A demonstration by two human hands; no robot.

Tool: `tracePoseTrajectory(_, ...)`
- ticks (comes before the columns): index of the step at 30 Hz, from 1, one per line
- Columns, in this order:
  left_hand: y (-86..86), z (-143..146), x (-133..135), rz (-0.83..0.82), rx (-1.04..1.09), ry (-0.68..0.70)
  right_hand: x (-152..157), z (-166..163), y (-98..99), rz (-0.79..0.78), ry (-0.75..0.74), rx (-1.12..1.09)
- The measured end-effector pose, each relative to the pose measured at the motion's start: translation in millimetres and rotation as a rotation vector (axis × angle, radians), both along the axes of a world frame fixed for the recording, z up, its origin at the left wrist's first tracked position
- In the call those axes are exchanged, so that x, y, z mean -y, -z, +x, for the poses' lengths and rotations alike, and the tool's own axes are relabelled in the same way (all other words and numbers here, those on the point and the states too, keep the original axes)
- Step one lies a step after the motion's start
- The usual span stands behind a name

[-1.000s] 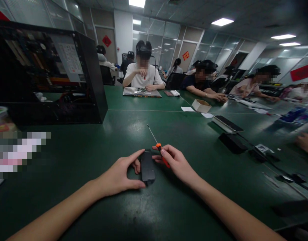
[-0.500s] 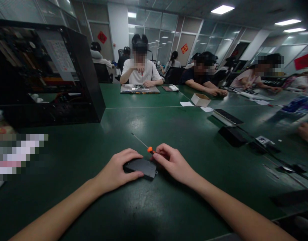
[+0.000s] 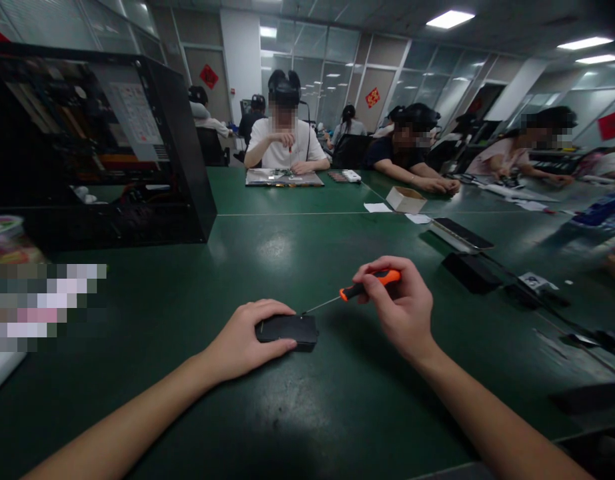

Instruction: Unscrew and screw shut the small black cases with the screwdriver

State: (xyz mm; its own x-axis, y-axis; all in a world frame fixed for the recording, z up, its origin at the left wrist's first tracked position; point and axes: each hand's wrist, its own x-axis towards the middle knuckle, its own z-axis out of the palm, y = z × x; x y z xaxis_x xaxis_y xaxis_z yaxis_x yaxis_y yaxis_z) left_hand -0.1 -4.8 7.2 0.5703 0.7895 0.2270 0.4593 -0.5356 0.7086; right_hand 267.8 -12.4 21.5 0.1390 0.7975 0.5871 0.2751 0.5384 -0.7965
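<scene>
On the near part of the green desk (image 3: 275,273), clasps the flat black box (image 3: 290,329) between thumb and fingers of the left hand (image 3: 241,340). Grips the orange-and-black screwdriver (image 3: 352,291) by its handle in the right hand (image 3: 407,307), pointing the tip at the box's far edge; cannot tell whether touching or just short of it.

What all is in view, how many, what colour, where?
Block: 1, black, centre front
Screwdriver: 1, orange and black, tip near block
Tabletop: 1, green, foreground
Computer case: 1, black, left
Tub: 1, multicoloured, left edge
Flat panel: 1, grey, far centre
Open box: 1, beige, right of centre
Paper sheets: 2, white, by the box
Blurred items: several, mostly dark, right
Co-workers: several, clothes white, dark, pink, far side
Wall signs: several, red, back
Left grip: 1, bare, around block
Right grip: 1, bare, around screwdriver
</scene>
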Motion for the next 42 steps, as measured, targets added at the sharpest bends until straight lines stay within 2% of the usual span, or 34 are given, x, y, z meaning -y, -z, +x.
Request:
tracePoseTrajectory(6,-0.2,0.8,0.4,-0.049,0.012,-0.001,3.4,-0.5,5.3,0.148,-0.023,0.095)
tracePoseTrajectory(10,1.9,1.3,0.7,-0.063,0.014,-0.014,3.5,1.9,5.0,0.155,-0.019,0.144)
tracePoseTrajectory(12,2.9,1.8,1.2,-0.061,0.014,-0.021,2.6,3.4,-3.2,0.137,-0.032,0.199)
tracePoseTrajectory(14,3.1,2.2,1.9,-0.058,0.019,-0.026,0.8,2.7,-20.5,0.104,-0.082,0.313)
tracePoseTrajectory(20,1.0,4.1,4.3,-0.059,0.020,-0.038,-10.1,-27.7,-98.7,0.059,-0.410,0.781)
tracePoseTrajectory(23,2.0,5.8,5.8,-0.055,0.023,-0.059,-16.8,-50.0,-118.7,0.015,-0.487,0.956)
tracePoseTrajectory(28,3.0,8.9,9.6,-0.065,0.017,-0.043,-19.8,-63.4,-121.5,0.049,-0.456,1.048)
tracePoseTrajectory(32,2.0,8.2,9.4,-0.054,-0.008,-0.015,-16.3,-49.4,-125.9,0.043,-0.491,1.076)
tracePoseTrajectory(36,2.2,4.9,7.0,-0.048,-0.032,0.008,-15.2,-39.3,-132.8,-0.030,-0.438,1.125)
tracePoseTrajectory(42,4.4,3.5,5.9,-0.041,-0.022,-0.005,-14.3,-39.7,-139.6,0.053,-0.587,1.010)
